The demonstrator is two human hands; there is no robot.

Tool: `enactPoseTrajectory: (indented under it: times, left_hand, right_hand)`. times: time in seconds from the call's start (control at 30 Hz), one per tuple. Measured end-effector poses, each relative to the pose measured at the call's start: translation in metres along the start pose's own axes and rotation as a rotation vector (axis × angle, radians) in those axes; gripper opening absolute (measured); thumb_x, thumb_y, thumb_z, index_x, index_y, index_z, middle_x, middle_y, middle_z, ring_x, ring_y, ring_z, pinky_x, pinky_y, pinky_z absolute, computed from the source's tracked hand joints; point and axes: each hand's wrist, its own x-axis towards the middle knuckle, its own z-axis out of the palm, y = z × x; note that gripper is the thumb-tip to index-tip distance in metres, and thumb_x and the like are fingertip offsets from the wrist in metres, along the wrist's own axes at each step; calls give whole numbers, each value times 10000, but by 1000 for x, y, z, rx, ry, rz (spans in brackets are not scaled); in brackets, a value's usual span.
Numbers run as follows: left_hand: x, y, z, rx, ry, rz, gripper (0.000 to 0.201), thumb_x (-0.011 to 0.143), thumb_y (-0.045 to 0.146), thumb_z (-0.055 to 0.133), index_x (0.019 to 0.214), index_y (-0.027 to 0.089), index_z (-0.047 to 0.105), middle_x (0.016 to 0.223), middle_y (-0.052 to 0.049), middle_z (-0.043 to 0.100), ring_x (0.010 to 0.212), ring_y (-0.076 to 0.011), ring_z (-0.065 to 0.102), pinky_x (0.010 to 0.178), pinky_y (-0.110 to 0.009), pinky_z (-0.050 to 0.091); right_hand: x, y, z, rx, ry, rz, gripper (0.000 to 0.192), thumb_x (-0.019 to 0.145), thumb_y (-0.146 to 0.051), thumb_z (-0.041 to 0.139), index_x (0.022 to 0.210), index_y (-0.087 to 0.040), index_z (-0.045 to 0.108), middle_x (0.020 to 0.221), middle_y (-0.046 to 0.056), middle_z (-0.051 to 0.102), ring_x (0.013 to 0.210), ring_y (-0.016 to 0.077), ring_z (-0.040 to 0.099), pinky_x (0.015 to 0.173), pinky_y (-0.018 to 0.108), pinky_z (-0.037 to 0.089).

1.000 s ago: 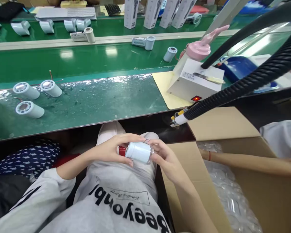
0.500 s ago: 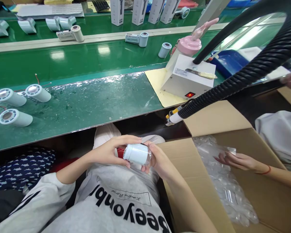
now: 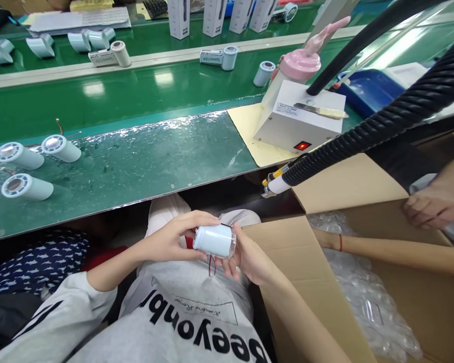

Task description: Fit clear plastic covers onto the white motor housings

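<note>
now, both hands: closed around one part over the lap
left hand [image 3: 174,239]: grips the white cylinder [image 3: 214,240] from the left
right hand [image 3: 245,257]: cups its right end
wires [image 3: 211,264]: hang beneath
cardboard box [image 3: 287,247]: just right

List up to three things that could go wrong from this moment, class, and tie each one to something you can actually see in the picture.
1. The white cylinder is held over the lap by the left hand and right hand, not over the bench; a slip could drop it.
2. Thin wires dangle beneath it and might snag on a finger.
3. A co-worker's arm reaches into the cardboard box close beside the right hand, so elbows could bump.
</note>
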Motion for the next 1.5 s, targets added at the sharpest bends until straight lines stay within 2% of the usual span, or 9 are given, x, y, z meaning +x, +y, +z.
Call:
enactPoseTrajectory:
  times: [0.37,0.5,0.6,0.7,0.8,0.97,1.1,1.3,1.5]
  left_hand:
    - [-3,9,0,-49,10,-21,717,800,280,842,1455,322,553,1413,-115,639,1304,-293,611,1067,-406,528]
    - [-1,11,-1,-187,-13,-224,689,748,330,878,1388,293,627,1381,-122,658,1238,-309,649,979,-400,584]
    - [2,8,6,-325,20,-381,664,707,327,898,1328,266,671,1378,-128,660,1181,-315,679,948,-393,604]
    - [10,-6,17,-410,178,-475,596,667,306,906,1221,227,699,1225,-118,730,972,-274,735,795,-322,627]
    - [28,-27,29,-582,273,-601,497,695,413,842,1110,186,688,756,-45,731,592,-183,653,517,-240,528]
    - [66,-48,51,-785,331,-820,366,625,434,762,842,145,707,651,-40,678,535,-172,571,444,-248,456]
    - [82,-43,66,-741,239,-891,320,644,395,746,845,147,728,769,-57,718,664,-211,629,530,-261,508]
    - [87,-33,69,-683,230,-858,433,659,416,730,1029,190,740,898,-49,707,594,-158,568,422,-218,442]
    - [71,-24,60,-718,379,-909,472,668,460,734,1071,214,722,1022,-64,738,645,-170,608,406,-205,459]
  right_hand:
    - [-24,3,2,-242,85,-311,630,899,-798,514,1096,-208,615,821,50,679,648,199,684,510,287,568]
    - [-26,5,5,-505,151,-579,700,875,-694,665,1411,-272,506,1344,117,628,1112,283,683,908,399,598]
    - [-29,19,4,-717,303,-741,563,898,-580,682,1339,-249,570,1293,115,666,1124,286,672,1002,442,548]
    - [-51,51,-12,-734,752,-893,517,910,-594,613,1300,-256,582,1219,107,693,867,239,707,858,419,596]
    - [-110,112,-30,-568,1516,-864,483,953,-532,557,1361,-277,518,1243,122,669,904,258,707,808,428,606]
    - [-235,262,-6,-179,2484,-95,683,942,-623,491,1479,-210,400,1207,233,671,925,407,736,738,571,617]
    - [-282,306,3,-254,2406,639,942,843,-787,423,1442,-64,507,1265,406,593,1146,617,619,793,764,533]
    - [-264,180,-131,-658,1856,138,600,993,-473,297,1298,-55,602,1272,282,674,1211,368,665,1027,536,541]
    - [-201,93,-290,-872,1471,189,286,985,-347,674,1195,-153,674,1283,112,675,1149,252,664,1000,476,555]
